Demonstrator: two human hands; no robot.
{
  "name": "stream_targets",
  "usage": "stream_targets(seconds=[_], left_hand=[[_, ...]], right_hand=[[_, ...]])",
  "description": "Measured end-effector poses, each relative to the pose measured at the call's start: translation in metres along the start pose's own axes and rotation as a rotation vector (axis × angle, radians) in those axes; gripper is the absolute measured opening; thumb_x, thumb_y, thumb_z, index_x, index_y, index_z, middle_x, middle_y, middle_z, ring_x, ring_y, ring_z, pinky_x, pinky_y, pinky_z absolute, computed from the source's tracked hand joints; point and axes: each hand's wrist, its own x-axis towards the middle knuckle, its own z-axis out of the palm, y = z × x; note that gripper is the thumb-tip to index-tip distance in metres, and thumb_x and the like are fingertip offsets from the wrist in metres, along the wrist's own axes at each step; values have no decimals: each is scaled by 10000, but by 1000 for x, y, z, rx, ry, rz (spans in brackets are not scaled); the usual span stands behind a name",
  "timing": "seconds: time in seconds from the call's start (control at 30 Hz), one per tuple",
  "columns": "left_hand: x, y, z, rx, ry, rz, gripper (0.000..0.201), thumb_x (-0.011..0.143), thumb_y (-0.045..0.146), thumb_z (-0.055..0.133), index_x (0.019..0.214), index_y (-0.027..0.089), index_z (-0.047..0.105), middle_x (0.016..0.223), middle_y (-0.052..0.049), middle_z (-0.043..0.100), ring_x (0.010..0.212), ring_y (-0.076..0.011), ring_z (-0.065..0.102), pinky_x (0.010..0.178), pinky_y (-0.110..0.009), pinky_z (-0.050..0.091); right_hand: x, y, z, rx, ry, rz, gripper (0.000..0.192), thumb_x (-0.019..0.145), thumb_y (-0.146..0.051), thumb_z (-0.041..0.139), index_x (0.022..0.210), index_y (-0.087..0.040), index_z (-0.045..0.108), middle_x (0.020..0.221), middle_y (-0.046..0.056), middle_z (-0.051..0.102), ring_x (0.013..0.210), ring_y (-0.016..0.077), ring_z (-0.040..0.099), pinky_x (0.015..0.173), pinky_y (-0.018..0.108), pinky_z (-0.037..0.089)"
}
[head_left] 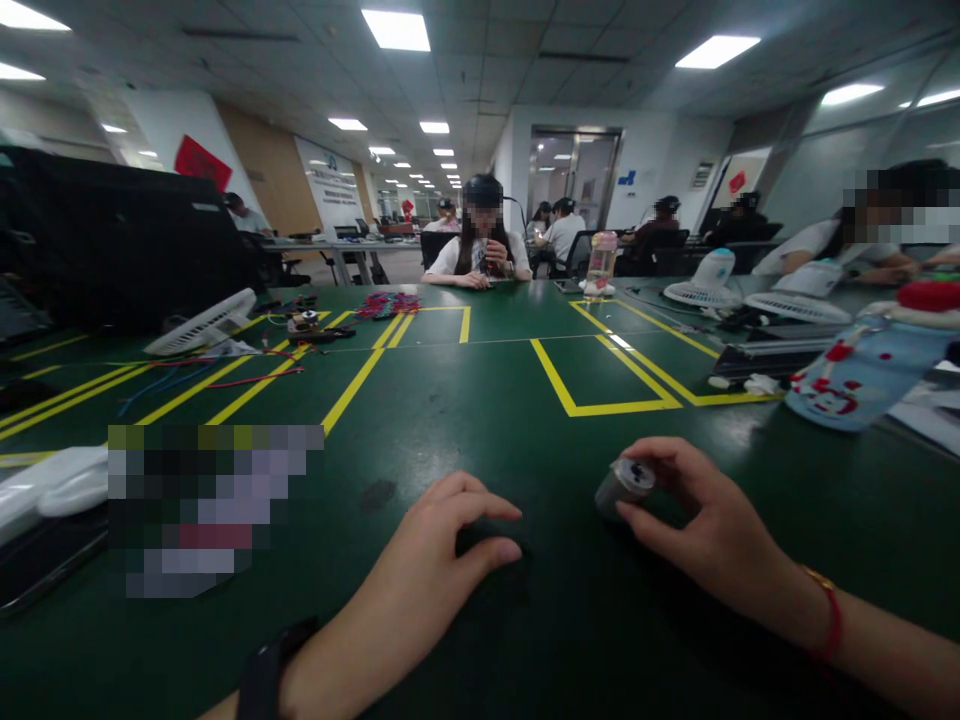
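I see my right hand [712, 530] holding a small grey cylinder [624, 487] low over the green surface [480, 400]. The right grip is closed around it: the thumb runs beneath, the fingers curl over the top, and the cylinder's capped end, with dark marks on it, pokes out to the left of the fingertips. Its long axis lies roughly level and points left, toward my other hand, tilted slightly up at the free end. I cannot tell whether its lower edge touches the surface or hovers just above.

My left hand [442, 545] rests near it, to the left and a little closer to me, palm down with the fingers half curled over a dark patch on the surface. Whether something small sits under those fingers I cannot tell; the left grip looks loosely arched, not clamped on anything visible. The gap between the left fingertips and the cylinder's free end is small, so the left hand is the nearer free one.

For containers, a pale blue bottle with red marks [862, 375] lies on its side well off to the right, and a clear bottle with a pink lid [601, 262] stands upright far across the surface; their contents are not visible.
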Motion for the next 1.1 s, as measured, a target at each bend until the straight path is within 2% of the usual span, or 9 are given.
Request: stream_targets(seconds=[0.2,0.33,0.47,0.57,0.67,0.8,0.9,1.0,1.1], left_hand=[[-25,-33,-50,35,113,-208,235,887,439,512,1016,299,648,984,-2,641,895,-218,600,767,-313,453],[-37,-51,-64,17,142,-353,302,869,514,497,1021,294,638,898,6,665,857,-226,613,738,-311,461],[-38,-49,-59,21,188,-363,322,863,526,496,994,270,638,885,3,677,837,-226,620,735,-311,466],[-36,-47,-53,40,187,-343,302,871,513,494,968,266,639,946,0,677,907,-233,618,779,-316,457],[-35,-50,-51,63,170,-324,289,881,504,487,964,267,631,985,-2,664,953,-234,609,816,-327,443],[-37,-54,-52,100,168,-313,284,883,504,489,968,268,621,992,-3,653,960,-235,601,823,-335,432],[-37,-53,-53,96,162,-309,281,882,502,490,962,267,622,988,-3,653,957,-236,599,822,-338,431],[-35,-49,-52,71,143,-311,287,886,502,481,955,263,622,968,-4,653,941,-234,601,815,-338,435],[-35,-47,-50,53,127,-304,280,894,491,473,950,260,621,970,-5,645,935,-227,599,821,-339,433]], right_hand=[[-23,76,-77,-408,160,278,531,711,-472,640,1184,-275,504,1125,60,592,917,205,632,726,292,541],[-29,95,-97,-558,181,278,517,719,-491,604,1181,-281,503,1085,82,604,908,242,624,709,323,514],[-19,61,-69,-692,330,-94,618,660,-510,642,1186,-220,496,1230,109,512,1170,309,466,1009,488,320],[-9,8,-25,-557,64,-272,472,731,-460,622,1170,-303,557,1306,50,461,1209,265,416,999,466,309],[1,-39,20,-364,-241,-236,393,793,-497,566,1176,-406,571,1343,-11,444,1223,244,385,972,442,327],[15,-58,41,-233,-334,-184,206,864,-465,488,968,-411,659,1196,-58,561,1139,188,450,954,424,323],[20,-37,13,-282,-188,-188,210,879,-404,478,988,-335,644,1105,-28,604,1066,149,507,933,377,354],[16,-1,-38,-448,60,-132,241,861,-394,494,1010,-255,624,1091,9,613,1031,140,543,914,324,395],[6,33,-84,-674,217,145,302,862,-434,462,1013,-229,625,1064,45,628,990,160,576,842,313,423]])
